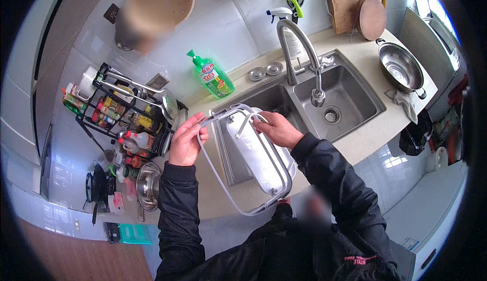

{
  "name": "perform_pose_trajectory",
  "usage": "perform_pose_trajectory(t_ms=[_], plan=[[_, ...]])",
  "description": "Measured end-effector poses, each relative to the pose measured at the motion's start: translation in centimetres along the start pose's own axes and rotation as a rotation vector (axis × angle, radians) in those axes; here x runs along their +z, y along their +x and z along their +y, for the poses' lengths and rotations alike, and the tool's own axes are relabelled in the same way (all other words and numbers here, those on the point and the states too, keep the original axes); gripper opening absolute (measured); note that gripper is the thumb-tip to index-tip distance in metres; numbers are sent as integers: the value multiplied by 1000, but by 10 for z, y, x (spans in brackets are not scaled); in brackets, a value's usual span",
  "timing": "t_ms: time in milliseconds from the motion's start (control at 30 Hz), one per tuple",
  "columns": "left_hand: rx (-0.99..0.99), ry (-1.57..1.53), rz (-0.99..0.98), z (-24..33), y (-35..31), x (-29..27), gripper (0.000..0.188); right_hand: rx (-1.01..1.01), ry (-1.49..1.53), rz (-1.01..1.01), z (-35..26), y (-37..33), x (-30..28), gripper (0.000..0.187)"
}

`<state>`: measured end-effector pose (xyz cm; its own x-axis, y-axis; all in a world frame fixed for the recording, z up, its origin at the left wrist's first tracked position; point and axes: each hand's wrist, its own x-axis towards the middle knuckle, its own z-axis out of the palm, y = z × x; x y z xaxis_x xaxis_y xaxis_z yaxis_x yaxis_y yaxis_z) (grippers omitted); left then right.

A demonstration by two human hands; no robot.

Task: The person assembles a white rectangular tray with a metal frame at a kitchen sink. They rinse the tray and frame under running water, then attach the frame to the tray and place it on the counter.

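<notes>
Both hands hold a plastic box (256,154), which has a white body and a clear frame with a grey edge. The box is tilted, in the air over the left front part of the sink (350,98), and it hides a part of the left bowl from view.

The left hand (186,141) is at the left side of the sink. Its grip is closed only partly: the thumb and the fingers are bent around the upper left corner of the clear frame. How firmly they press, I cannot tell. The right hand (280,130) is over the middle of the sink. Its grip is closed more tightly, with the fingers on the upper right part of the box, near a thin white strip.

At the back edge of the sink stands a curved metal tap (291,73), with its spout over the right bowl. Behind the sink, on the table (368,135), are a green bottle (215,80), two small metal lids (274,68) and a white spray bottle (292,45). Right of the sink there is a metal pan (401,68) with two handles. Left of the sink stand a black rack (109,108) with jars and a shiny bowl (148,184).
</notes>
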<state>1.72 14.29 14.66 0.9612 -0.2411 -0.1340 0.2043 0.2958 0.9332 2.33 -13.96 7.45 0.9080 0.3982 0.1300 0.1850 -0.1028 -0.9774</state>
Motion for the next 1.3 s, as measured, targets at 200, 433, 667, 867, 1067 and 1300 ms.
perform_pose_trajectory(t_ms=[200,433,667,867,1067,1300], plan=[[397,812,306,-27,-8,25,39,-92,-242,247,10,-9,18,32],[898,1380,414,-38,-39,68,22,-66,-186,381,22,-25,23,32],[313,1132,-141,-85,-55,91,32,-27,-222,505,24,-37,36,25],[152,881,-75,-124,-51,99,45,7,-239,548,21,-45,40,24],[67,917,-20,-114,-55,87,28,4,-158,530,17,-51,54,27],[322,899,131,-124,-57,87,20,-36,-236,567,7,-52,62,33]])
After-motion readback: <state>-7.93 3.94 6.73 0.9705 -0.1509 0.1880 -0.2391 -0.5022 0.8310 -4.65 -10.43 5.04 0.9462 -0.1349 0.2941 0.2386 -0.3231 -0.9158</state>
